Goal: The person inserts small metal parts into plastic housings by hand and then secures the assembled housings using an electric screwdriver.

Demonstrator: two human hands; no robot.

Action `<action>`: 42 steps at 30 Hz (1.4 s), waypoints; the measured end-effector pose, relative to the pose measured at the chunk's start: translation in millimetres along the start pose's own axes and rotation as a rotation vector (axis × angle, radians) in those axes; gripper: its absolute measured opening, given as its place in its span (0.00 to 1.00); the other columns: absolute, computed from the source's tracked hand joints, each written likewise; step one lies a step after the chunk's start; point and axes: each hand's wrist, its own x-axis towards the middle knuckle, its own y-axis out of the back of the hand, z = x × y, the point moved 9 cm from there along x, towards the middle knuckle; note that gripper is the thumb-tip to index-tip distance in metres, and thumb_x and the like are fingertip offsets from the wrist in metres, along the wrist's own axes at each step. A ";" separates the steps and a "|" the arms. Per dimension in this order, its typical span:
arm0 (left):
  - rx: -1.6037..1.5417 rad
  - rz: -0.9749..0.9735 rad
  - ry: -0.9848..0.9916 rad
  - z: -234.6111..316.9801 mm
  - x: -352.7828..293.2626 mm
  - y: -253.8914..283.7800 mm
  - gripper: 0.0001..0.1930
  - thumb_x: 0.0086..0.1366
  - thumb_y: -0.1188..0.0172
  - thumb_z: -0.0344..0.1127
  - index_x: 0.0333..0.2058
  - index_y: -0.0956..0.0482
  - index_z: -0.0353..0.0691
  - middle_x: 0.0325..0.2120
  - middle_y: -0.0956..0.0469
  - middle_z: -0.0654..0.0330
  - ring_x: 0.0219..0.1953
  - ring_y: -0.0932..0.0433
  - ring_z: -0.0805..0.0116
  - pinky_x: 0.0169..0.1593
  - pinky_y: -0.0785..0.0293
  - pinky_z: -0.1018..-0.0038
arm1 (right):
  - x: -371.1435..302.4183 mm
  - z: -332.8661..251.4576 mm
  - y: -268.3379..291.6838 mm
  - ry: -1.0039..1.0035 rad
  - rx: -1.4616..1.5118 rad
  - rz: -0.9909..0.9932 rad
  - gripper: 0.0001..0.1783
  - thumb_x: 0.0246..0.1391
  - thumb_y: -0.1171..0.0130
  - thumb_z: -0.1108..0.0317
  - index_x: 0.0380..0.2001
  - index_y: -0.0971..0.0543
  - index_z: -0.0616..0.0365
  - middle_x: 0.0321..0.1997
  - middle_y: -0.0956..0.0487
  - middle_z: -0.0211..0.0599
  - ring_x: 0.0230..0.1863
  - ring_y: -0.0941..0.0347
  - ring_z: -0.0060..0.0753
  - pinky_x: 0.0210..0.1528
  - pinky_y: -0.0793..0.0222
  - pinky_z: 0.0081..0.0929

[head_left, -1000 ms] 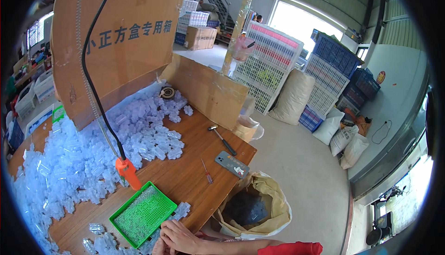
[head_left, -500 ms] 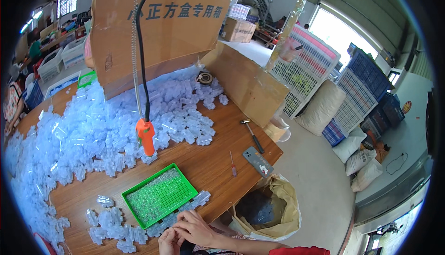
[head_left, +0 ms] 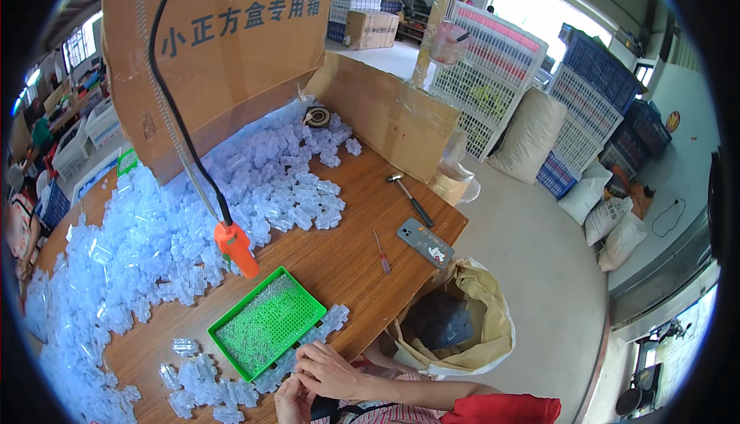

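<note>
At the table's near edge my left hand (head_left: 291, 399) and my right hand (head_left: 327, 371) meet, fingers pinched together. Whatever lies between the fingertips is hidden. Just beyond them is a green perforated tray (head_left: 290, 347) with many tiny clear parts (head_left: 248, 334) spread in it. Clear plastic pieces (head_left: 333, 321) line the tray's near right side, partly behind my right hand. A loose group of similar clear pieces (head_left: 202, 381) lies left of my hands. Above the table, beyond the tray, an orange handheld tool (head_left: 237, 249) hangs from a spring and black cord.
A large heap of clear plastic pieces (head_left: 177, 250) covers the table's left and back, against cardboard (head_left: 231, 77). A screwdriver (head_left: 383, 258), a phone (head_left: 425, 242) and a hammer (head_left: 412, 202) lie at the right. Below the right edge stands an open lined sack (head_left: 497, 331).
The view has turned, and the table appears shifted in the picture. The hanging tool now tilts more. My hands stay together at the near edge.
</note>
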 end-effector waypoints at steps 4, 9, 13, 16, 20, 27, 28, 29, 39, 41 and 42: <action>-0.004 -0.014 0.006 -5.8 0.4 2.8 0.13 0.65 0.46 0.40 0.43 0.23 0.39 0.38 0.22 0.64 0.42 0.24 0.72 0.48 0.28 0.72 | -4.2 1.8 2.5 0.016 0.007 0.017 0.07 0.49 0.45 0.69 0.26 0.27 0.61 0.38 0.32 0.40 0.43 0.36 0.43 0.46 0.38 0.36; -0.019 0.009 -0.009 -7.4 0.0 0.9 0.12 0.65 0.46 0.39 0.43 0.23 0.39 0.39 0.22 0.64 0.42 0.24 0.71 0.47 0.27 0.70 | -7.3 4.4 4.6 0.018 0.008 0.043 0.07 0.50 0.45 0.68 0.26 0.28 0.60 0.38 0.32 0.40 0.43 0.36 0.42 0.47 0.38 0.37; -0.022 -0.020 -0.023 -5.9 2.2 1.9 0.12 0.65 0.45 0.39 0.42 0.23 0.39 0.36 0.22 0.65 0.40 0.24 0.72 0.47 0.27 0.71 | -6.0 1.4 7.1 0.014 0.011 0.039 0.07 0.50 0.45 0.68 0.26 0.27 0.60 0.37 0.32 0.39 0.42 0.36 0.42 0.46 0.38 0.36; -0.013 0.015 -0.022 -5.6 0.4 2.7 0.11 0.65 0.45 0.39 0.41 0.23 0.39 0.35 0.23 0.66 0.40 0.25 0.73 0.46 0.27 0.71 | -5.8 -2.2 11.5 0.002 -0.033 0.027 0.07 0.50 0.43 0.68 0.29 0.25 0.60 0.38 0.31 0.37 0.43 0.35 0.40 0.47 0.37 0.34; -0.013 -0.005 -0.033 -7.9 3.4 7.9 0.12 0.66 0.47 0.39 0.41 0.24 0.38 0.36 0.23 0.64 0.42 0.24 0.70 0.48 0.27 0.70 | -5.0 -0.2 8.6 -0.018 -0.034 0.021 0.07 0.50 0.43 0.68 0.29 0.25 0.60 0.38 0.31 0.37 0.44 0.35 0.40 0.47 0.37 0.34; 0.026 0.056 -0.018 -7.7 2.1 11.2 0.15 0.66 0.47 0.39 0.45 0.25 0.36 0.42 0.23 0.60 0.45 0.25 0.67 0.49 0.28 0.69 | -4.3 1.0 2.3 -0.032 -0.035 -0.012 0.07 0.49 0.43 0.68 0.29 0.25 0.61 0.39 0.31 0.38 0.44 0.35 0.41 0.48 0.37 0.35; 0.023 0.057 -0.019 -7.8 2.1 11.6 0.15 0.66 0.47 0.39 0.45 0.25 0.36 0.42 0.23 0.60 0.45 0.25 0.67 0.49 0.28 0.69 | -4.6 1.7 1.5 -0.037 -0.040 -0.014 0.07 0.49 0.43 0.68 0.29 0.25 0.61 0.39 0.31 0.38 0.44 0.35 0.41 0.48 0.37 0.35; 0.016 0.048 -0.019 -7.9 2.2 11.0 0.15 0.66 0.47 0.39 0.45 0.25 0.35 0.42 0.23 0.60 0.45 0.25 0.67 0.49 0.28 0.69 | -4.6 0.8 1.4 -0.035 -0.041 -0.017 0.07 0.49 0.43 0.68 0.29 0.25 0.61 0.39 0.31 0.38 0.44 0.35 0.41 0.48 0.37 0.35; 0.023 0.021 -0.019 -2.9 -2.0 4.9 0.17 0.65 0.45 0.41 0.47 0.25 0.37 0.42 0.23 0.61 0.45 0.24 0.69 0.50 0.28 0.70 | -3.9 1.4 -4.7 -0.036 -0.042 -0.041 0.07 0.51 0.44 0.69 0.30 0.26 0.62 0.39 0.31 0.39 0.45 0.35 0.41 0.49 0.37 0.36; 0.031 0.013 -0.018 -5.5 -1.8 7.1 0.16 0.65 0.46 0.41 0.47 0.25 0.37 0.42 0.23 0.61 0.45 0.24 0.69 0.49 0.28 0.71 | -4.7 2.3 -4.7 -0.039 -0.033 -0.042 0.07 0.51 0.44 0.68 0.30 0.26 0.62 0.39 0.31 0.39 0.45 0.35 0.41 0.49 0.37 0.36; 0.039 0.004 -0.016 -5.3 -1.2 7.2 0.16 0.65 0.46 0.41 0.46 0.25 0.37 0.42 0.23 0.61 0.45 0.24 0.69 0.49 0.28 0.71 | -4.9 2.1 -5.1 -0.031 -0.036 -0.036 0.07 0.51 0.44 0.68 0.30 0.26 0.61 0.39 0.31 0.39 0.44 0.35 0.41 0.49 0.37 0.35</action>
